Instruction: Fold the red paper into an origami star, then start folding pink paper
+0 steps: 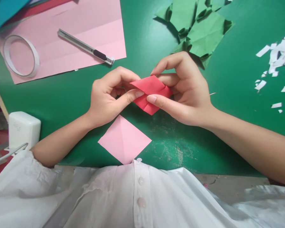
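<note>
A folded piece of red paper (153, 85) is held up between both hands, over the green table. My left hand (110, 96) pinches its left corner, thumb on top and fingers beneath. On the right side, my right hand (186, 90) grips the paper with the thumb pressed on its front and the index finger at its upper edge; the other fingers are partly hidden behind it. Just below the hands lies a pink paper square (124, 139), turned like a diamond, with a crease down its middle.
Large pink sheets (95, 19) lie at upper left, bearing a utility knife (85, 47) and a roll of tape (35, 60). Folded green paper shapes (206, 34) sit at the top. White paper scraps (282, 53) are scattered right. A white device (23, 129) with a cable stands at the left edge.
</note>
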The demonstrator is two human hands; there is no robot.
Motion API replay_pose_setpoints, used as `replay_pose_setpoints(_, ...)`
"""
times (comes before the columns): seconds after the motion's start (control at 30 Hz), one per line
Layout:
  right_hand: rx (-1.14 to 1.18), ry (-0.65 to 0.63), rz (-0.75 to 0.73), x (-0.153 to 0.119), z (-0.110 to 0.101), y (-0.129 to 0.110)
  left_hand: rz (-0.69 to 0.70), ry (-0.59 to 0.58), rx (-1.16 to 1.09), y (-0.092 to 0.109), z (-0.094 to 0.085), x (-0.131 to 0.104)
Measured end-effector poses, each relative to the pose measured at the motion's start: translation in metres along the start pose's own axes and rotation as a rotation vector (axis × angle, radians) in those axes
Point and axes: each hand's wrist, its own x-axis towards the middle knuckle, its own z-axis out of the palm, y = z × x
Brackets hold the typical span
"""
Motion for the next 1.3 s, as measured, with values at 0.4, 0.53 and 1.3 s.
replay_pose_setpoints(0.4, -0.03, -0.047, -0.032, 0.002, -0.001, 0.002, 0.04, -0.029, -0.107, 0.005, -0.006, 0.001)
replay_pose_setpoints(0.53, -0.021, -0.051, -0.022, 0.002, -0.002, 0.003, 0.016, -0.051, -0.114, 0.004, -0.007, 0.001)
replay_pose_setpoints(1.3, -0.357, -0.018, -0.168, 0.003, 0.007, -0.001, 0.087, 0.022, 0.089, 0.002, 0.0, -0.004)
